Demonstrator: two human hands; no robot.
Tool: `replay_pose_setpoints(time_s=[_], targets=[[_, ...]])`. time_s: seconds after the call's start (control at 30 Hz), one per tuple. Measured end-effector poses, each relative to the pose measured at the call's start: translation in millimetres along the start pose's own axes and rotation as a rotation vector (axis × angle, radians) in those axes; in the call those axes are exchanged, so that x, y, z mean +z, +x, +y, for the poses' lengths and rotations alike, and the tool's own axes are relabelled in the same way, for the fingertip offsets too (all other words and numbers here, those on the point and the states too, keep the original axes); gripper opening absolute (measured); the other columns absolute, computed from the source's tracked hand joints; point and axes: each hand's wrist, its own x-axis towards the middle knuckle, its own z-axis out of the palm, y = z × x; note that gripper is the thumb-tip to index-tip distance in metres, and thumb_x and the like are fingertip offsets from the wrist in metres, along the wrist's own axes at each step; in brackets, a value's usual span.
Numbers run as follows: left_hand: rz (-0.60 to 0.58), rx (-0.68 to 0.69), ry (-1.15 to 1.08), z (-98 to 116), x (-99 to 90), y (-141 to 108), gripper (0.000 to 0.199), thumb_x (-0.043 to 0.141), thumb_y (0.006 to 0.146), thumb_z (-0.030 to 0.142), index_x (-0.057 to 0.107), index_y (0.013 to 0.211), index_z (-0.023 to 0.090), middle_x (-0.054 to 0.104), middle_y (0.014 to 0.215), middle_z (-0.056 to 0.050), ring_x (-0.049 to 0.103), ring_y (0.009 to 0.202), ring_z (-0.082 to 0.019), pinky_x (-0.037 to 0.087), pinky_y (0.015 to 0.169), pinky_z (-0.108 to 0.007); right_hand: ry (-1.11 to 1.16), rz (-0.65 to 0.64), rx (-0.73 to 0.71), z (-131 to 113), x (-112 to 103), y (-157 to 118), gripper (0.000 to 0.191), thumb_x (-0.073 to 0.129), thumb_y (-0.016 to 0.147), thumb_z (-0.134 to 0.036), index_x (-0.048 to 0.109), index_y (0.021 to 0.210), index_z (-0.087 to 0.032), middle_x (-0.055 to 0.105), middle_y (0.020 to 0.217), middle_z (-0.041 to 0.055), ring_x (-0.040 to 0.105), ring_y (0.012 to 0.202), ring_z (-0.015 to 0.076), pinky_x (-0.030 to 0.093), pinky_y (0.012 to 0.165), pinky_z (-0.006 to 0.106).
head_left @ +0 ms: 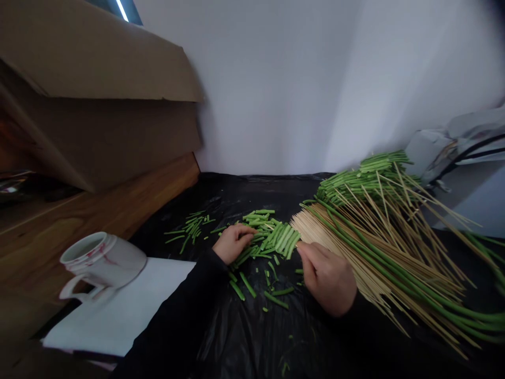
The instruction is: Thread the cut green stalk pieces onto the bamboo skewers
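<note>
Cut green bean pieces (pixel 268 225) lie in a loose heap between my hands. My left hand (pixel 233 243) is at the heap's left side, thumb and index finger pinched; whether a piece is between them is hidden. My right hand (pixel 329 276) pinches the end of a skewer that runs through a row of bean pieces (pixel 285 240) lying side by side. Right of the hands lies a wide spread of thin wooden skewers (pixel 347 247), with long uncut beans (pixel 398 281) across it. Skewered bean bundles (pixel 366 179) are stacked behind.
A white mug (pixel 114 260) stands on white paper (pixel 158 279) at the left. Behind it is a large cardboard box (pixel 130 126). Black plastic sheeting (pixel 252 192) covers the work surface, up to a pale wall (pixel 268 95). Plastic bags (pixel 430 147) are at the right.
</note>
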Motion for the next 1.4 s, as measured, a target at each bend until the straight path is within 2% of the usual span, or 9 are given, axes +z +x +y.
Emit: replay_pose_setpoints(time_s=[0.1,0.2,0.33,0.47,0.7,1.07,1.4], targets=[[0.028,-0.174,-0.32,-1,5.4,2,0.018,0.071,0.069,0.024,0.07,0.084,0.014,0.065,0.065,-0.002,0.055,0.058,-0.011,0.041,0.055,-0.02,0.012,-0.015,-0.001,-2,0,0,0.024,0.042,0.088,-0.014,0.065,0.093,-0.016,0.063,0.071,0.0028,0.058,0.066,0.0127,0.035,0.06,0.024],[0.005,-0.246,-0.601,2,9.0,1,0.024,0.077,0.065,0.025,0.07,0.084,0.012,0.068,0.075,-0.005,0.059,0.065,-0.01,0.044,0.061,-0.019,0.012,-0.03,-0.011,-3,1,0,0.024,0.041,0.088,-0.013,0.065,0.092,-0.016,0.062,0.071,0.0025,0.058,0.064,0.0123,0.034,0.059,0.025],[-0.002,-0.333,-0.777,6,8.5,0,0.026,0.078,0.065,0.02,0.072,0.087,0.01,0.069,0.081,-0.007,0.06,0.067,-0.009,0.045,0.06,-0.017,0.011,-0.04,-0.013,-3,2,-2,0.024,0.041,0.088,-0.013,0.065,0.092,-0.016,0.062,0.071,0.002,0.058,0.064,0.0126,0.033,0.059,0.025],[-0.022,-0.379,-0.887,6,7.4,0,0.019,0.073,0.07,0.012,0.072,0.089,0.008,0.068,0.077,-0.006,0.058,0.062,-0.007,0.045,0.055,-0.015,0.028,-0.047,-0.02,-3,4,-3,0.024,0.041,0.088,-0.013,0.065,0.094,-0.017,0.062,0.073,0.0023,0.059,0.067,0.013,0.034,0.061,0.025],[-0.036,-0.396,-0.941,7,10.1,0,0.017,0.068,0.074,0.008,0.072,0.09,0.008,0.066,0.073,-0.005,0.058,0.059,-0.006,0.047,0.053,-0.014,0.011,-0.06,-0.006,-4,4,-3,0.024,0.041,0.088,-0.014,0.064,0.092,-0.017,0.063,0.073,0.0021,0.059,0.067,0.013,0.034,0.06,0.025],[-0.038,-0.39,-0.922,6,11.5,0,0.015,0.072,0.07,0.008,0.073,0.085,0.008,0.068,0.073,-0.006,0.059,0.058,-0.006,0.048,0.052,-0.014,0.0,-0.075,-0.01,-3,3,-3,0.024,0.04,0.089,-0.014,0.064,0.093,-0.017,0.062,0.072,0.0018,0.058,0.065,0.0133,0.032,0.058,0.026],[0.009,-0.355,-0.873,7,14.0,-1,0.019,0.078,0.064,0.013,0.073,0.082,0.008,0.068,0.072,-0.006,0.057,0.057,-0.006,0.046,0.052,-0.014,-0.011,-0.114,0.007,-4,2,-2,0.024,0.04,0.088,-0.015,0.064,0.093,-0.018,0.062,0.073,0.0021,0.058,0.065,0.0133,0.03,0.058,0.026]])
